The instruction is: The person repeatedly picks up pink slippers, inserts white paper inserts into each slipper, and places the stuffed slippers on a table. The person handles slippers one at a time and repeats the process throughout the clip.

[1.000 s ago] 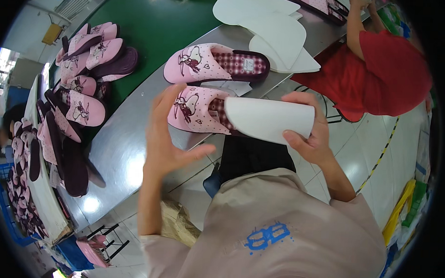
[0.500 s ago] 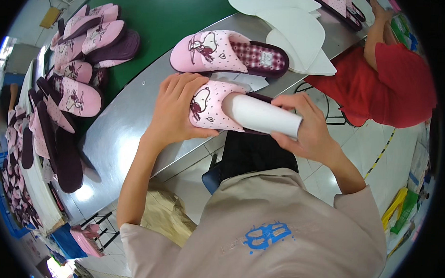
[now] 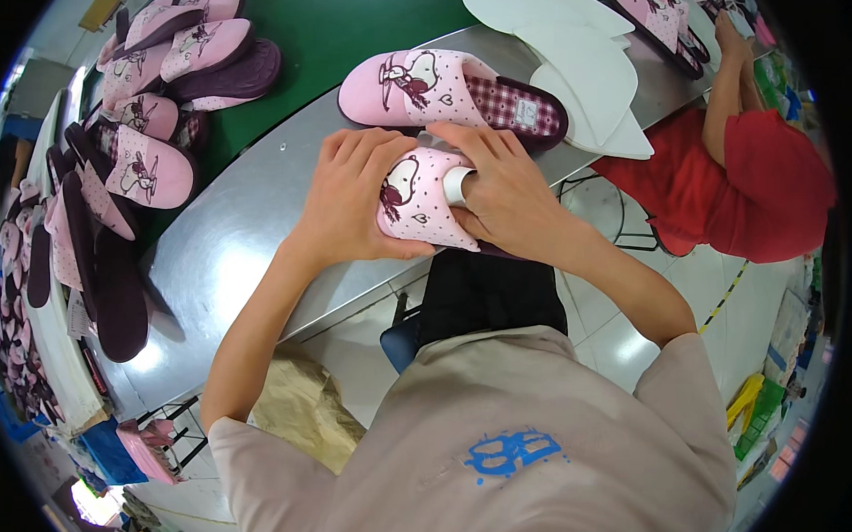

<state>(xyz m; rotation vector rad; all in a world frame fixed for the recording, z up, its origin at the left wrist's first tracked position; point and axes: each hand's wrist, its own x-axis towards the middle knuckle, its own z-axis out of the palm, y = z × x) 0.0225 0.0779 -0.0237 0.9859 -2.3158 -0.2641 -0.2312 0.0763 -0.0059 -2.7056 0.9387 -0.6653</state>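
A pink slipper (image 3: 426,198) with a cartoon dog print lies near the table edge, its toe end in the grip of my left hand (image 3: 346,190). The fingers wrap over its top and the thumb lies along the near side. My right hand (image 3: 511,189) reaches to the slipper's opening, fingers closed on a rolled white sheet (image 3: 455,185). Most of that roll sits inside the slipper, out of sight; only its curved end shows. Just beyond lies a matching slipper (image 3: 409,82) with a checked purple insole, toe to the left.
White cut sheets (image 3: 583,79) are stacked at the back right of the metal table (image 3: 229,250). Piled slippers (image 3: 175,65) stand at the left on a green surface (image 3: 359,20). A person in red (image 3: 766,189) sits at the right, handling something at the far table.
My right hand has moved left and pushed the white roll deep into the slipper. Much of the roll stuck out before. My left hand stays on the toe.
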